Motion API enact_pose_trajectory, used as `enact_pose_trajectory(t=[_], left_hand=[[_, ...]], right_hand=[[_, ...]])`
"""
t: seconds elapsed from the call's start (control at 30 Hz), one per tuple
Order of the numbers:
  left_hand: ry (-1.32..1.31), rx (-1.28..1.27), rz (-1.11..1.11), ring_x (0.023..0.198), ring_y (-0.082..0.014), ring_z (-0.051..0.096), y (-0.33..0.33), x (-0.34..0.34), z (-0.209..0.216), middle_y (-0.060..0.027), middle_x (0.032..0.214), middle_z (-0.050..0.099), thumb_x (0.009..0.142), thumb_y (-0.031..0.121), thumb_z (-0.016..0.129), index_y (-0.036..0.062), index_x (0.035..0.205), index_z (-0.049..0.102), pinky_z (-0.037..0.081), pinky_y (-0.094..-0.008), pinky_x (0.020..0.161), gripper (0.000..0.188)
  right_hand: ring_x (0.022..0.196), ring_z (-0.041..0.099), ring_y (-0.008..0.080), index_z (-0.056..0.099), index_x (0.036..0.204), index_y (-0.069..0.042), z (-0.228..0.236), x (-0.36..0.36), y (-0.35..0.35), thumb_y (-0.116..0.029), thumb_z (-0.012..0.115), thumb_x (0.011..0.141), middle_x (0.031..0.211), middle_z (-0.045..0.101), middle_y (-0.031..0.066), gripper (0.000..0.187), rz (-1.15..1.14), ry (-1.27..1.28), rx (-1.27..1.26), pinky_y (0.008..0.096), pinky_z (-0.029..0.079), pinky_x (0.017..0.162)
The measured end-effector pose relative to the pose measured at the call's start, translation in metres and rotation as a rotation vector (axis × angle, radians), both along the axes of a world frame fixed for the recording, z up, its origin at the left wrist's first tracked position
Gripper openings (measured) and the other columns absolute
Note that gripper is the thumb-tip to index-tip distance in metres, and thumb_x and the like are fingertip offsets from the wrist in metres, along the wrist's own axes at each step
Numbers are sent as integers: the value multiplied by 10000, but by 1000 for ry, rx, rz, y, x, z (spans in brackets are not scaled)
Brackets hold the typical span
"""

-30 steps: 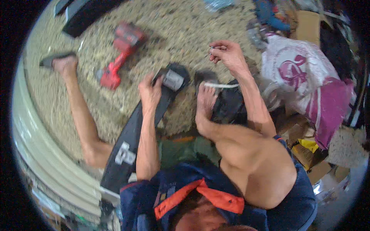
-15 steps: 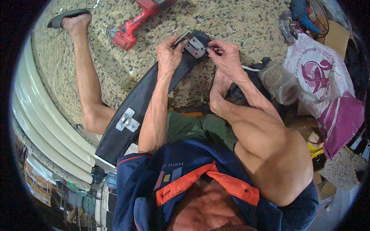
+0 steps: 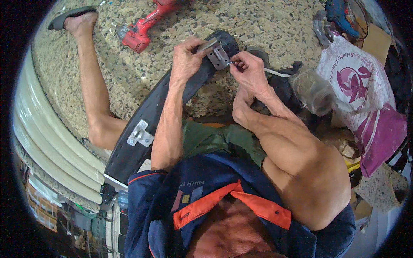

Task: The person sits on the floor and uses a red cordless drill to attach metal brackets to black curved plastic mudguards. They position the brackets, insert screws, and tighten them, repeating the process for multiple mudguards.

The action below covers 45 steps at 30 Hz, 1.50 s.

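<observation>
A long black bar point(image 3: 195, 84) with a dotted edge lies slantwise over my bent left leg. On its far end sits a grey metal hinge point(image 3: 220, 58) with holes in its plate. My left hand point(image 3: 187, 58) is closed on the hinge's raised leaf, thumb and fingers pressed to it. At the plate's right edge, my right hand point(image 3: 249, 71) pinches a small shiny piece point(image 3: 231, 63) that looks like a screw; the fingers hide most of it. Nearer to me, a silver bracket point(image 3: 140, 134) is fixed to the bar.
A red power drill point(image 3: 140, 34) lies on the speckled stone floor point(image 3: 275, 26) beyond my hands. On the right are a clear plastic jar point(image 3: 312, 92), a white and purple bag point(image 3: 350, 73) and a blue tool point(image 3: 340, 17). Long pale wrapped lengths point(image 3: 56, 133) run along the left.
My right hand has dropped slightly nearer to me, still pinching at the plate's edge. The hinge leaf in my left hand has tilted, and a dark round edge shows behind my right hand.
</observation>
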<state>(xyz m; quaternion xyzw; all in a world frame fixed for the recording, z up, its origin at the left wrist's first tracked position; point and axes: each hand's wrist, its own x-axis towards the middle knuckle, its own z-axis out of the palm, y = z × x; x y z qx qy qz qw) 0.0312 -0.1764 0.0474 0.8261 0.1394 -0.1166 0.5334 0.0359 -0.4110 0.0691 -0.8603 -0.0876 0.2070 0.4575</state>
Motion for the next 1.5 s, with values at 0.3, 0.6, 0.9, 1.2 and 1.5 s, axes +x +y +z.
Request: enact_pose_trajectory(t=[0.3, 0.6, 0.9, 1.2, 1.5], left_hand=[[114, -8, 188, 737, -136, 633, -11, 5, 5, -28, 822, 742, 935, 150, 830, 39, 1049, 819, 526, -329, 714, 159], [-95, 38, 118, 743, -219, 648, -12, 8, -8, -110, 818, 696, 866, 96, 871, 24, 1078, 806, 509, -359, 695, 233], [-87, 63, 89, 803, -208, 697, -13, 9, -5, -120, 905, 771, 915, 114, 840, 26, 1090, 812, 541, -349, 751, 198], [-96, 26, 99, 834, -169, 698, -17, 10, -7, -94, 947, 778, 932, 83, 822, 17, 1109, 801, 545, -331, 767, 190], [-80, 98, 69, 911, -245, 732, -14, 6, -6, -137, 994, 774, 918, 83, 816, 12, 1146, 783, 565, -355, 861, 241]], right_hand=[[757, 723, 250, 719, 1020, 0, -4, 6, 6, -41, 802, 842, 893, 705, 132, 201, -151, -128, 65, 364, 598, 685], [750, 729, 244, 704, 1030, 1, -12, 10, 10, -40, 800, 870, 908, 714, 130, 191, -133, -127, 35, 366, 603, 674], [811, 691, 398, 650, 998, -40, -15, 11, 17, 3, 766, 829, 968, 608, 143, 209, 190, -326, -84, 475, 594, 691], [813, 702, 420, 670, 1019, -23, -9, 11, 19, -6, 739, 896, 968, 628, 164, 143, 170, -260, -68, 495, 596, 702], [769, 703, 392, 689, 933, -15, -18, 3, 20, -75, 806, 905, 876, 677, 172, 135, 100, -279, -124, 463, 565, 657]])
